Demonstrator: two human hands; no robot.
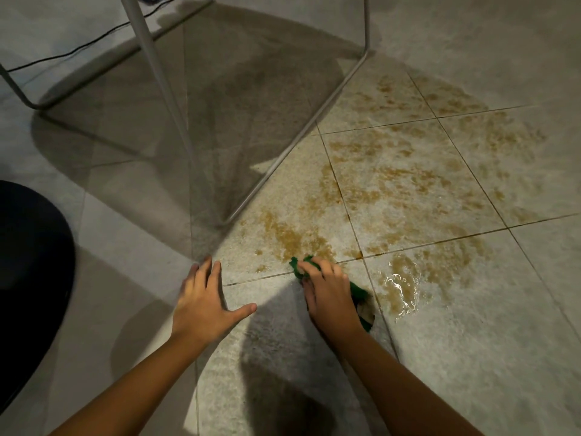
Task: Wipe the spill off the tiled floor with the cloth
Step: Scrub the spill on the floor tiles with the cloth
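One green cloth bunched under right hand fingers; left hand fingers spread.

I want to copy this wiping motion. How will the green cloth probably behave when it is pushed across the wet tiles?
The green cloth looks floppy: it bunches under the right hand, so it probably folds rather than slides flat. Pushed into the brown spill, it likely soaks and grows heavier.

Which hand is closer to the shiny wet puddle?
The right hand. It presses the green cloth on the floor just left of the shiny puddle. The left hand lies flat on the tiles, farther left, beyond the right hand.
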